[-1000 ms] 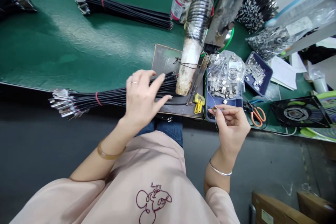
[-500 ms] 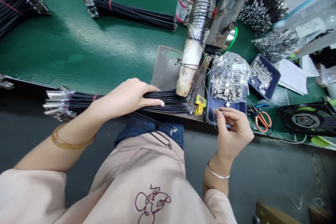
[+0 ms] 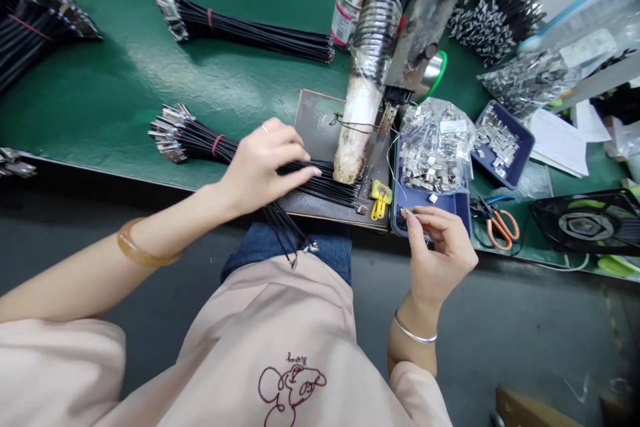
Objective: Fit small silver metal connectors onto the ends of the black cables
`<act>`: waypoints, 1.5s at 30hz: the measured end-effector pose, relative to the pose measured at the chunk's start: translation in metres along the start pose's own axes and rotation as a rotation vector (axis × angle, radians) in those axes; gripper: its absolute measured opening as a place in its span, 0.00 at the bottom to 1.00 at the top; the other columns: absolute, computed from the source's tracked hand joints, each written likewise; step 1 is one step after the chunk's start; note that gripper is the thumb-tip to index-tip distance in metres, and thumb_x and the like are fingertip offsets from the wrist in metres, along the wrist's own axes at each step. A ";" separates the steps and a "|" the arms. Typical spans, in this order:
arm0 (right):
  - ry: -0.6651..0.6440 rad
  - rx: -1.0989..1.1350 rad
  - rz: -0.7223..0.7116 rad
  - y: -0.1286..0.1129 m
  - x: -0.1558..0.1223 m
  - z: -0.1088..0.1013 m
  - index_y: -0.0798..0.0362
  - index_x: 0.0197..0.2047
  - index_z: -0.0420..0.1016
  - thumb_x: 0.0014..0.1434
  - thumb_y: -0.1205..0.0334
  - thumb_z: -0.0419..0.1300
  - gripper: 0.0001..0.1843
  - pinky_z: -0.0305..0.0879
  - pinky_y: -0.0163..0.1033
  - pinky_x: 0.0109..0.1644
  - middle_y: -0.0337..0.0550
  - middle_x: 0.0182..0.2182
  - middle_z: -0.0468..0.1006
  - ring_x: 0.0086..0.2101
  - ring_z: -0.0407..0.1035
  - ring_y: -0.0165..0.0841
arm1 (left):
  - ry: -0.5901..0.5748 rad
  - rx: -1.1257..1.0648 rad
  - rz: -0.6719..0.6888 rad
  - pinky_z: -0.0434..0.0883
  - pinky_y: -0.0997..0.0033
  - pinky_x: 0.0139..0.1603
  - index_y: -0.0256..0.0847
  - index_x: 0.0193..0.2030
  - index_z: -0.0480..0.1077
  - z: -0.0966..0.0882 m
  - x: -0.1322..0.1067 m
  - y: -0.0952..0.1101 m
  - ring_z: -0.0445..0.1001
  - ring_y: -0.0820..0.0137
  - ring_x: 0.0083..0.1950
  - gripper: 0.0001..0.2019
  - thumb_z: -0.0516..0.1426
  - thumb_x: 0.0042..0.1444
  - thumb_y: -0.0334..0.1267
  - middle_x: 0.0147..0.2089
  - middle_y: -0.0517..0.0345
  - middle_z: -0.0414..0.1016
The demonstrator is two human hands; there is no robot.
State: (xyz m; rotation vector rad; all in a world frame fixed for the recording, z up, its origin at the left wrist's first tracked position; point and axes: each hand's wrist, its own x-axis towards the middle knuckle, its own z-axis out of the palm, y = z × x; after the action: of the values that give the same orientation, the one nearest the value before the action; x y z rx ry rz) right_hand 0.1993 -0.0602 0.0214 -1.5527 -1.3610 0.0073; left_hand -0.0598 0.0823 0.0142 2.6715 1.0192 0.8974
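Note:
My left hand [image 3: 265, 163] lies closed over a bundle of black cables [image 3: 210, 145] tied with a red band, its metal-tipped ends fanning out to the left. The bundle's near end rests on a dark work plate [image 3: 315, 117] below a foil-wrapped hose nozzle [image 3: 356, 130]. A few loose black cables [image 3: 287, 235] hang off the table edge toward my lap. My right hand [image 3: 437, 250] pinches a small metal clip [image 3: 406, 212] over a blue tray [image 3: 450, 203] that holds a clear bag of metal clips [image 3: 433, 143].
A second cable bundle [image 3: 250, 30] lies farther back on the green mat, more bundles at far left [image 3: 35, 20]. A tin can [image 3: 347, 10], a second blue tray [image 3: 503, 140], orange-handled scissors [image 3: 497, 227], a yellow clip [image 3: 379, 197] and a small fan [image 3: 583, 223] sit around the plate.
My left hand has drawn the banded bundle rightward and farther onto the table, curling over it. Loose cables now dangle lower toward my lap. My right hand stays put with the clip.

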 end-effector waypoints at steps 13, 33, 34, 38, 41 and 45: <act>0.000 -0.032 -0.018 -0.012 0.001 0.006 0.50 0.35 0.78 0.59 0.66 0.67 0.02 0.78 0.39 0.38 0.40 0.35 0.80 0.36 0.78 0.32 | -0.042 0.033 0.216 0.68 0.69 0.38 0.37 0.33 0.72 0.025 -0.047 0.050 0.67 0.67 0.35 0.12 0.51 0.66 0.27 0.34 0.53 0.73; -0.192 0.317 0.230 -0.025 -0.023 0.020 0.52 0.33 0.75 0.62 0.63 0.64 0.05 0.79 0.40 0.40 0.42 0.38 0.80 0.35 0.79 0.32 | -0.019 -0.539 0.131 0.69 0.70 0.39 0.37 0.37 0.74 0.026 -0.021 0.057 0.71 0.70 0.33 0.08 0.55 0.66 0.31 0.32 0.52 0.77; -0.192 0.287 0.220 -0.025 -0.025 0.023 0.52 0.34 0.77 0.62 0.62 0.64 0.05 0.79 0.41 0.41 0.43 0.38 0.80 0.37 0.79 0.33 | -0.019 -0.586 0.091 0.68 0.72 0.36 0.36 0.36 0.74 0.024 -0.020 0.059 0.70 0.72 0.31 0.08 0.55 0.66 0.31 0.31 0.54 0.77; -0.212 0.272 0.201 -0.023 -0.030 0.030 0.50 0.36 0.80 0.62 0.63 0.64 0.03 0.79 0.40 0.42 0.43 0.39 0.80 0.39 0.78 0.33 | -0.140 -0.781 -0.117 0.58 0.77 0.23 0.36 0.29 0.71 0.017 -0.017 0.063 0.60 0.78 0.21 0.11 0.55 0.64 0.33 0.21 0.63 0.67; -0.280 0.366 0.253 -0.021 -0.032 0.035 0.49 0.37 0.81 0.62 0.63 0.64 0.03 0.79 0.38 0.42 0.42 0.40 0.80 0.40 0.78 0.32 | -0.289 -0.929 -0.275 0.58 0.79 0.22 0.36 0.27 0.69 0.015 -0.016 0.064 0.60 0.78 0.21 0.14 0.54 0.64 0.34 0.19 0.63 0.66; -0.307 0.384 0.300 -0.017 -0.034 0.039 0.50 0.37 0.81 0.62 0.61 0.64 0.04 0.79 0.39 0.42 0.44 0.41 0.80 0.42 0.78 0.33 | -0.329 -0.961 -0.349 0.59 0.79 0.23 0.34 0.27 0.70 0.019 -0.015 0.063 0.60 0.78 0.21 0.14 0.55 0.63 0.36 0.20 0.62 0.67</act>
State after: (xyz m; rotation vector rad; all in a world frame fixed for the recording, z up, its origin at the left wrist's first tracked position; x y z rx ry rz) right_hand 0.1515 -0.0621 -0.0051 -1.4459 -1.2524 0.6778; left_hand -0.0223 0.0258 0.0128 1.6919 0.6831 0.6110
